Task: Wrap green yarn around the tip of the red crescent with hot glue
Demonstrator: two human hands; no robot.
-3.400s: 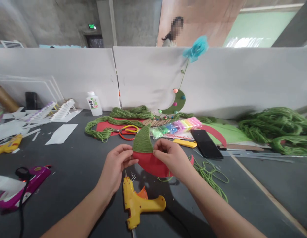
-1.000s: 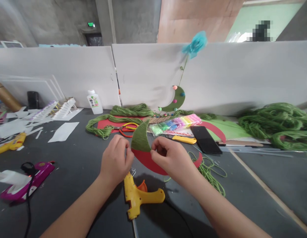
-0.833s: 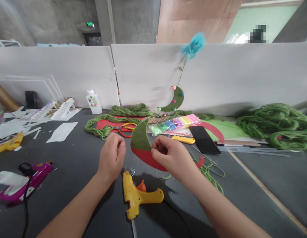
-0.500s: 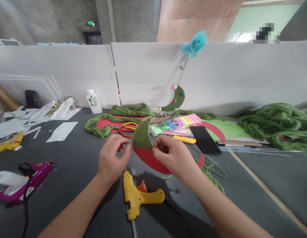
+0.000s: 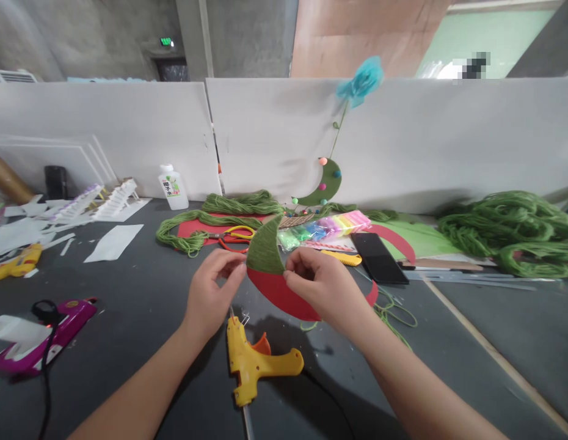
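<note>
A red card crescent [image 5: 281, 294], its upper part covered in green yarn [image 5: 265, 249], is held up above the table. My right hand [image 5: 317, 278] pinches its inner edge, close to where green meets red. At the opposite edge, my left hand [image 5: 217, 282] has thumb and forefinger closed together at the same border; any yarn strand between them is too fine to make out. Below the hands lies a yellow hot glue gun [image 5: 247, 360] with an orange trigger, its nozzle pointing away from me. Part of the red card is hidden behind my right hand.
Scissors [image 5: 236, 237], green yarn bundles [image 5: 240, 203], a yellow cutter [image 5: 342, 257] and a black phone [image 5: 379, 258] lie beyond my hands. A magenta tool [image 5: 66, 336] with a black cord sits left. A white bottle [image 5: 173, 188] stands near the white panel [image 5: 142, 122].
My left hand has moved slightly right, up to the crescent's outer edge, and its thumb and forefinger have closed together. My right hand keeps its pinch.
</note>
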